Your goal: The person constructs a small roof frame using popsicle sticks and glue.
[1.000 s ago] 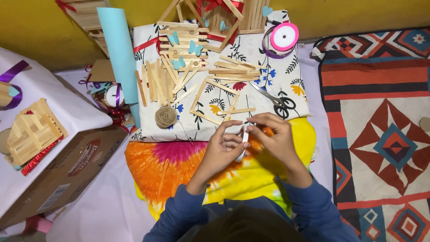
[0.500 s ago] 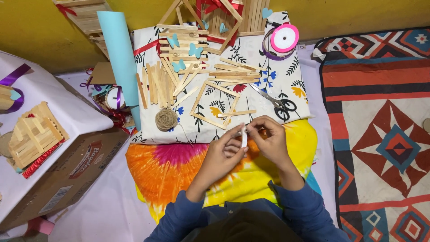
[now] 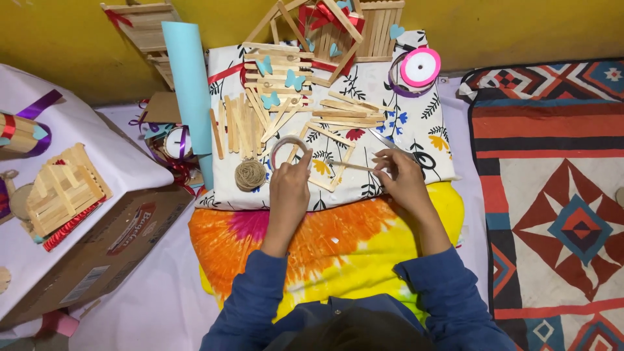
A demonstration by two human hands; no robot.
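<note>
My left hand [image 3: 290, 185] reaches onto the floral cloth [image 3: 416, 123] and its fingers pinch a clear ring that looks like a tape roll [image 3: 286, 148]. My right hand [image 3: 404, 177] holds one end of a thin wooden stick [image 3: 351, 166]. The stick lies across a square frame of flat sticks [image 3: 325, 133]. Scissors [image 3: 385, 140] lie just beyond my right fingers, partly hidden by them. A ball of twine [image 3: 250, 174] sits left of my left hand.
Loose flat sticks [image 3: 237, 127], stick panels with blue hearts [image 3: 276, 71] and a pink ribbon spool [image 3: 420, 67] lie on the cloth. A light blue paper roll [image 3: 192, 97], a cardboard box [image 3: 97, 253] and a stick house [image 3: 62, 188] are at left. A patterned rug [image 3: 559, 195] lies at right.
Both hands were together near my lap around a small white thing. They have moved apart and forward onto the cloth, the left to the clear ring, the right to the stick.
</note>
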